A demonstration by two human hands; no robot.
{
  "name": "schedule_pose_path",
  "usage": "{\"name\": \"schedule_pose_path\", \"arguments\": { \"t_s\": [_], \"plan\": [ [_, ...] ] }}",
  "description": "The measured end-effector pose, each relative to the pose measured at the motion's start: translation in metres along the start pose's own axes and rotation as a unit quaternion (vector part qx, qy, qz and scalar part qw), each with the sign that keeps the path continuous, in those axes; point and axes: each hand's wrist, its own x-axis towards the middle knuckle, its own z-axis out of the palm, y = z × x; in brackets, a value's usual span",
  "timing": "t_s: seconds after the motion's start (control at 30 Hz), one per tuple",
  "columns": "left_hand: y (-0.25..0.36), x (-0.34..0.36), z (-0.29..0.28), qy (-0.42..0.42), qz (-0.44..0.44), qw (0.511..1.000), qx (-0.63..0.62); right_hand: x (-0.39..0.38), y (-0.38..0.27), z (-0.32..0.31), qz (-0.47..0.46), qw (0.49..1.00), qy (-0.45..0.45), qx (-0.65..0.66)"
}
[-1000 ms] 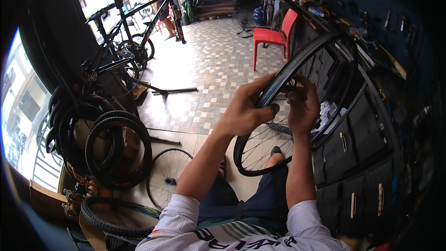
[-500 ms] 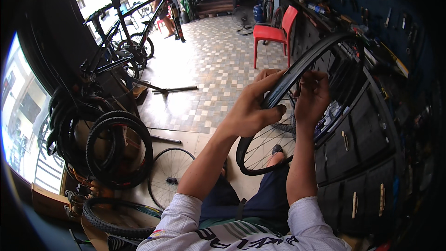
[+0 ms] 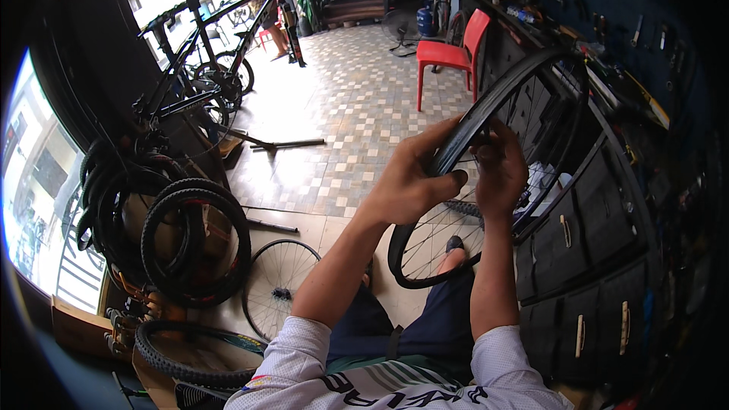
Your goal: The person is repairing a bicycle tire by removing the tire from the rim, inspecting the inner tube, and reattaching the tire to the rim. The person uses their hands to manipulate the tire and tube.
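Wheel (image 3: 486,182) stands upright over the knees, nudged a bit higher than a second ago; left hand (image 3: 414,182) and right hand (image 3: 501,171) both pinch its rim, close together.

Matt black rubber tyre (image 3: 486,110) on a spoked metal rim (image 3: 425,254); glossy red plastic chair (image 3: 449,55).

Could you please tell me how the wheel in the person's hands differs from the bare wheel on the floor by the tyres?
The held wheel is gripped at its rim by the left hand and right hand; the floor wheel stands untouched. The held wheel looks larger, being nearer the camera. Both are spoked with dark rims.
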Motion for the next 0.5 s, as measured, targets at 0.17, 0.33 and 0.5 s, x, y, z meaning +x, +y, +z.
{"name": "schedule_pose_path", "arguments": {
  "t_s": [0.17, 0.33, 0.5],
  "plan": [
    [-0.005, 0.002, -0.004, -0.029, 0.07, 0.993, 0.088, 0.008, -0.002, 0.0, 0.08, 0.979, 0.063, 0.177],
    [-0.004, 0.005, 0.001, -0.033, 0.087, 0.993, 0.079, 0.011, 0.005, -0.009, 0.113, 0.989, 0.056, 0.078],
    [-0.004, 0.004, -0.001, -0.016, 0.053, 0.996, 0.066, 0.011, 0.005, -0.012, 0.075, 0.993, -0.063, 0.059]
  ]
}}
